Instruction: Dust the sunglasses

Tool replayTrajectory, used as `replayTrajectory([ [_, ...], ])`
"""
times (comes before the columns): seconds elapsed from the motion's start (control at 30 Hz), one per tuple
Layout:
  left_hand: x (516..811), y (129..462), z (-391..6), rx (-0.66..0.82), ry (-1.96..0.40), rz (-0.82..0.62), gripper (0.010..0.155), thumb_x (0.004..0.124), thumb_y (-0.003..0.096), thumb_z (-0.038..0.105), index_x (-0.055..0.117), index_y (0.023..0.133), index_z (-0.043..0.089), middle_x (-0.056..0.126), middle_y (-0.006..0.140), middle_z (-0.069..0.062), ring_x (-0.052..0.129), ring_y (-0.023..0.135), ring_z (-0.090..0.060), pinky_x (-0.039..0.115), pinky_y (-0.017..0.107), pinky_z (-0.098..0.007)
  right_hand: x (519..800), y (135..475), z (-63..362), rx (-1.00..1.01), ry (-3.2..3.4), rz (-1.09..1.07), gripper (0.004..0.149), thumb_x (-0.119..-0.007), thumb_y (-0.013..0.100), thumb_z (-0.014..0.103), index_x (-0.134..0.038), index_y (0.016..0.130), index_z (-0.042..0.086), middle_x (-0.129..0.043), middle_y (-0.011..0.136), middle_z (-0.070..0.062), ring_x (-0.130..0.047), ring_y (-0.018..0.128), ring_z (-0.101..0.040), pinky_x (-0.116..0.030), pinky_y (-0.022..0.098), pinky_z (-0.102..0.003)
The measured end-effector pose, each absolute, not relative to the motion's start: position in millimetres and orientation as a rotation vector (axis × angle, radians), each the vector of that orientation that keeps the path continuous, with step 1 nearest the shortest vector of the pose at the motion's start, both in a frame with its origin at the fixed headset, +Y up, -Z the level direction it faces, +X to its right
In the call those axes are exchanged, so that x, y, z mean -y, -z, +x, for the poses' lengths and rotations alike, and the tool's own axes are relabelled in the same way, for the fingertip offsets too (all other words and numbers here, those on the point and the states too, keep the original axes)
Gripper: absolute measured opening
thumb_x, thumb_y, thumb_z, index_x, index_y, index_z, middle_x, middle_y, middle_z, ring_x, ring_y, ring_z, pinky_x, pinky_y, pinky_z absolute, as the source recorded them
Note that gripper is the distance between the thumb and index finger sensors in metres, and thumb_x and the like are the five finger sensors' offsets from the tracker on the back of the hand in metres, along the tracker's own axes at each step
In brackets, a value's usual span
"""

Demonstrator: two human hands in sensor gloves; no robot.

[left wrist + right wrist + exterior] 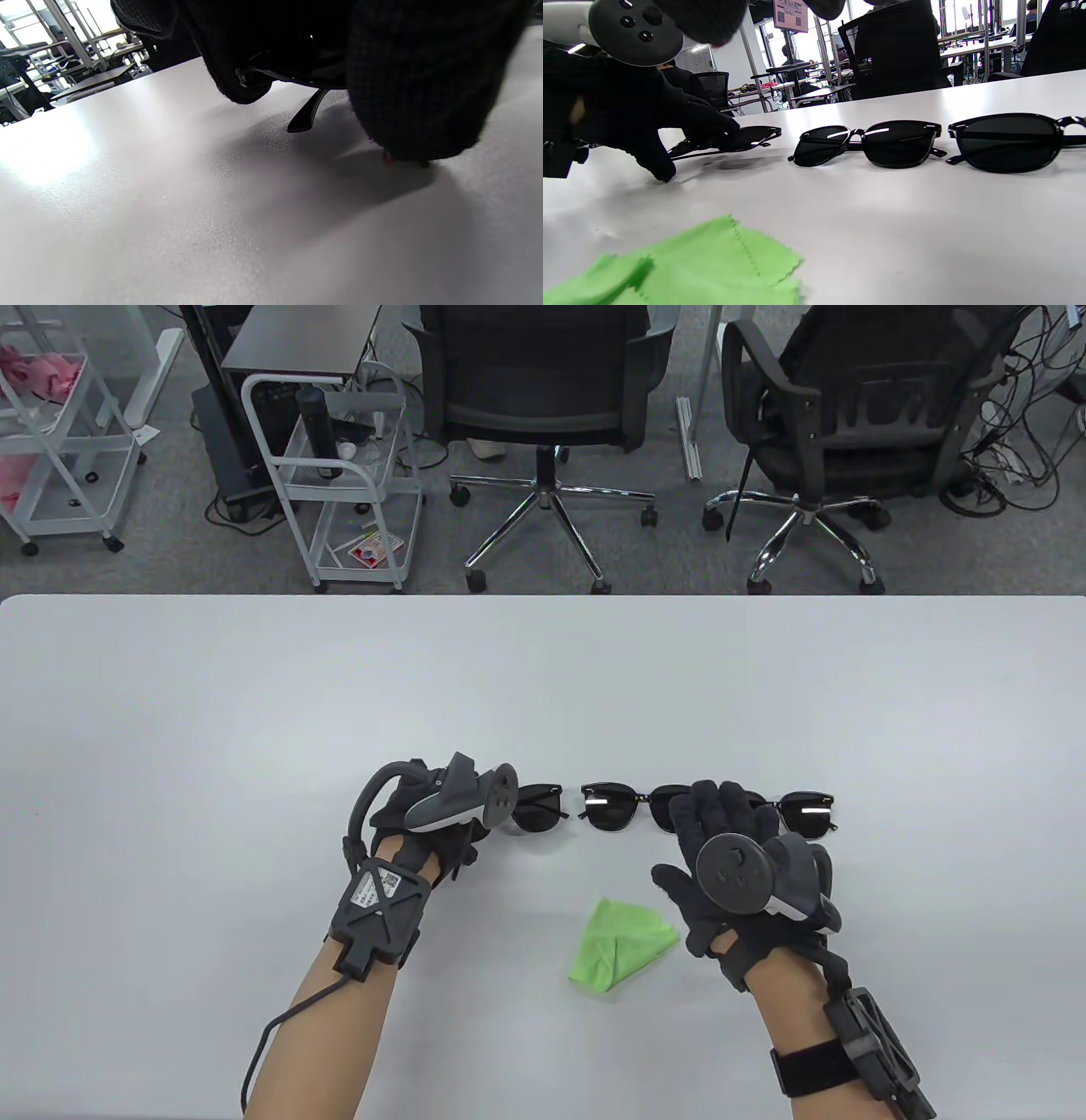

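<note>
Bright even overhead light, glare on the table, soft shadows, wrist views blurred up close.

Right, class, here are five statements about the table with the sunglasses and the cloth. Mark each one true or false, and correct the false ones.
1. Three pairs of sunglasses lie in a row on the table. True.
2. The green cloth lies nearer the person than the sunglasses. True.
3. The right hand holds the green cloth. False: the cloth lies free on the table, and the right hand is above it, over the middle pair and right pair.
4. The left hand is at the left pair. True.
5. The cloth is spread over the middle pair. False: it lies apart from it.
</note>
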State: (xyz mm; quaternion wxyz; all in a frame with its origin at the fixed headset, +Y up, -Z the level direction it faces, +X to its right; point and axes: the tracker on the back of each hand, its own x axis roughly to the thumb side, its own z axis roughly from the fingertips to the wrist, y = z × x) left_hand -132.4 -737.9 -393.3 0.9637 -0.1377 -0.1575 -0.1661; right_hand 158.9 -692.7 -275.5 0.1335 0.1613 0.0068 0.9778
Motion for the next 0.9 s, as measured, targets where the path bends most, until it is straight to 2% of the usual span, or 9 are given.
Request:
replayTrajectory([
  [0.3, 743, 404, -130, 0.322, 0.330, -0.352, 0.094, 0.099, 0.0211, 0.051, 0.053, 0.103, 0.045, 0.068, 0.104, 0.020, 0.087, 0.096, -0.014, 0.056, 0.078, -0.055, 695, 276, 154, -0.054, -2.830, 0.491, 0.077, -0.070, 0.050, 0.051, -0.045, 0.107, 0.004, -0.034, 0.112, -0.026, -0.032, 0.098, -0.056, -0.031, 0.060, -0.073],
  [0.47, 739, 399, -133, 0.312, 0.332, -0.310, 0.100, 0.098, 0.0203, 0.055, 0.046, 0.105, 0.041, 0.063, 0.108, 0.018, 0.083, 0.100, -0.016, 0.054, 0.079, -0.055, 695, 276, 153, -0.058, -2.826, 0.490, 0.077, -0.070, 0.050, 0.051, -0.046, 0.107, 0.004, -0.034, 0.112, -0.026, -0.032, 0.098, -0.056, -0.032, 0.060, -0.073],
  [0.63, 718, 377, -146, 0.280, 0.246, -0.253, 0.096, 0.085, 0.0259, 0.064, 0.040, 0.107, 0.038, 0.057, 0.111, 0.014, 0.076, 0.104, -0.019, 0.051, 0.079, -0.055, 695, 279, 150, -0.060, -2.822, 0.494, 0.077, -0.070, 0.050, 0.051, -0.046, 0.107, 0.004, -0.034, 0.112, -0.026, -0.032, 0.098, -0.056, -0.032, 0.060, -0.073],
  [0.8, 682, 343, -163, 0.157, 0.085, -0.190, 0.093, 0.077, 0.0317, 0.067, 0.038, 0.109, 0.034, 0.053, 0.114, 0.009, 0.068, 0.109, -0.022, 0.050, 0.077, -0.056, 690, 286, 144, -0.075, -2.850, 0.500, 0.077, -0.070, 0.050, 0.050, -0.046, 0.107, 0.004, -0.035, 0.112, -0.026, -0.033, 0.098, -0.056, -0.032, 0.061, -0.073],
  [0.9, 675, 320, -170, 0.077, -0.005, -0.243, 0.095, 0.073, 0.0339, 0.068, 0.033, 0.110, 0.029, 0.044, 0.117, 0.004, 0.055, 0.112, -0.028, 0.045, 0.076, -0.058, 681, 292, 139, -0.100, -2.870, 0.482, 0.077, -0.069, 0.050, 0.050, -0.045, 0.107, 0.004, -0.034, 0.112, -0.027, -0.032, 0.098, -0.056, -0.032, 0.060, -0.073],
])
